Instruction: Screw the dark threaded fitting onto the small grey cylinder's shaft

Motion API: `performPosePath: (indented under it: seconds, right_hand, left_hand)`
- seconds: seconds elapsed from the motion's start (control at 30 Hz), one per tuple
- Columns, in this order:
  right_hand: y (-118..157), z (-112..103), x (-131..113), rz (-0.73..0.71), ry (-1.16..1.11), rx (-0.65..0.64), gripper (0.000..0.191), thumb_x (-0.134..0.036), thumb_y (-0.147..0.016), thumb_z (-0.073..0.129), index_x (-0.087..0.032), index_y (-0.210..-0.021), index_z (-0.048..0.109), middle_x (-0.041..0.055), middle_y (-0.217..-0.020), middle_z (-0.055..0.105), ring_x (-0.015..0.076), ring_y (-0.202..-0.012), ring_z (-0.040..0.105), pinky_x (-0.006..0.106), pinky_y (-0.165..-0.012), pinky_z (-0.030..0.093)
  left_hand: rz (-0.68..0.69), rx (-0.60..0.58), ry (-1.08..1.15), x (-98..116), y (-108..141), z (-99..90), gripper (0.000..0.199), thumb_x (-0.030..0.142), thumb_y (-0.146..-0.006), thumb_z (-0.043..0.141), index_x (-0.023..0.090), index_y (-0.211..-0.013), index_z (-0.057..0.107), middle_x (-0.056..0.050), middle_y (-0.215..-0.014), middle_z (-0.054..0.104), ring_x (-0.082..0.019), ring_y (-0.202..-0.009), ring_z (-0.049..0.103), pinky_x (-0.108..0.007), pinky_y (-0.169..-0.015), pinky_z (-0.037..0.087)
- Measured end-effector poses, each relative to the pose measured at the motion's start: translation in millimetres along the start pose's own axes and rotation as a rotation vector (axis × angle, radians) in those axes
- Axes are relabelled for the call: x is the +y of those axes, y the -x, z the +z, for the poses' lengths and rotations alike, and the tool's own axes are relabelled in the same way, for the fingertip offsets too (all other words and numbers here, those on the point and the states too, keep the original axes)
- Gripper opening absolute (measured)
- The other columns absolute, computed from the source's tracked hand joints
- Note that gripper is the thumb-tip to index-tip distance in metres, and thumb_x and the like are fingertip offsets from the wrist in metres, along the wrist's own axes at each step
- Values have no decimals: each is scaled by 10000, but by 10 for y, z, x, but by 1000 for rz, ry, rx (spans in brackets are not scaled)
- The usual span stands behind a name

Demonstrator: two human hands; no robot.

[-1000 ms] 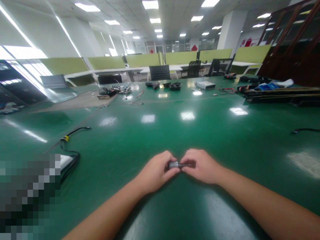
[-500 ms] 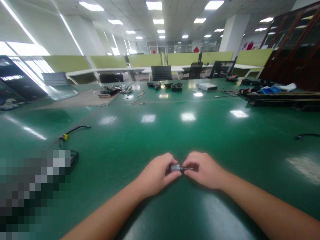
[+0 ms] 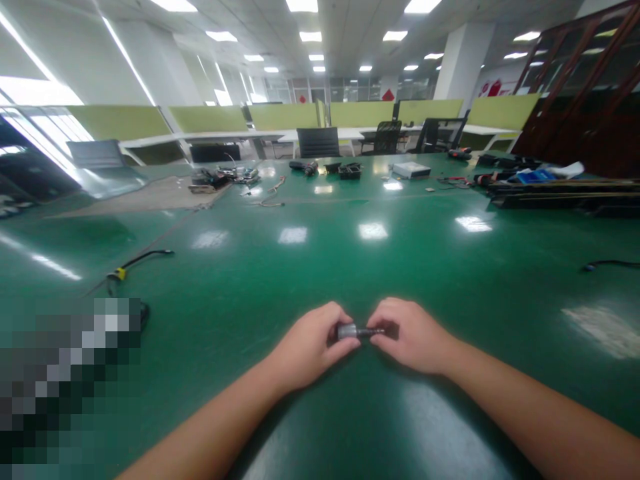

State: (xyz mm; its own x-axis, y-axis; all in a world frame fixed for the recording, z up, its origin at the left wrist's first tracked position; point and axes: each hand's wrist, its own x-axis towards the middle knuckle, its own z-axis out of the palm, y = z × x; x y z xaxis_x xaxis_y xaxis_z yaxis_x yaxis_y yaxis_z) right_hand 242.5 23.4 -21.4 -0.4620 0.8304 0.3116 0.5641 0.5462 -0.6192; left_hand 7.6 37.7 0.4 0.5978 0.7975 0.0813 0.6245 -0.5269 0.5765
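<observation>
Near the front middle of the green table, a small grey metal cylinder [image 3: 347, 331] with a thin dark shaft [image 3: 369, 331] lies level between my hands. My left hand [image 3: 313, 347] is closed around the cylinder, thumb on the near side and fingers on the far side. On the shaft's right end, my right hand [image 3: 413, 335] pinches with thumb and fingertips. The shaft seems joined to the cylinder; its exact kind is too small to make out.
The glossy green table [image 3: 320, 273] spreads around my hands. To the left are a black cable with a yellow tag [image 3: 119, 274] and a pixelated dark object [image 3: 65, 373]. Another black cable [image 3: 610, 265] lies right. Tools, a white box [image 3: 410, 171] and dark strips [image 3: 555, 197] sit at the back.
The camera view has shifted slightly. A bit more of the shaft shows between my hands, and my right fingers sit a little farther from the cylinder. My left hand keeps its hold.
</observation>
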Motion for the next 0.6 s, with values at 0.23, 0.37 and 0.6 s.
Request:
performPosePath:
  seconds: [0.23, 0.37, 0.6]
  right_hand:
    - [16, -3, 14, 20, 8, 1, 103, -105, -774, 717, -186, -825, 679, 3, -771, 637, 158, -741, 565, 281, -677, 407]
    - [31, -19, 14, 32, 19, 2, 99, -107, -772, 715, -185, -821, 677, 1, -771, 638, 155, -739, 564, 278, -676, 401]
    - [29, -69, 13, 40, 70, -9, 106, -108, -738, 723, -186, -790, 674, -15, -743, 642, 143, -705, 565, 281, -679, 387]
  left_hand:
    - [-5, -1, 21, -7, 9, -1, 222, 376, -881, 686, 188, -987, 633, -20, -846, 628, -174, -731, 564, -270, -642, 405]
    - [-9, -7, 35, -18, 13, 1, 221, 372, -878, 690, 189, -990, 636, -14, -844, 620, -172, -729, 561, -271, -640, 401]
    - [-24, -15, 52, -42, 20, 9, 213, 373, -891, 675, 194, -998, 633, -10, -848, 608, -176, -740, 558, -280, -652, 409]
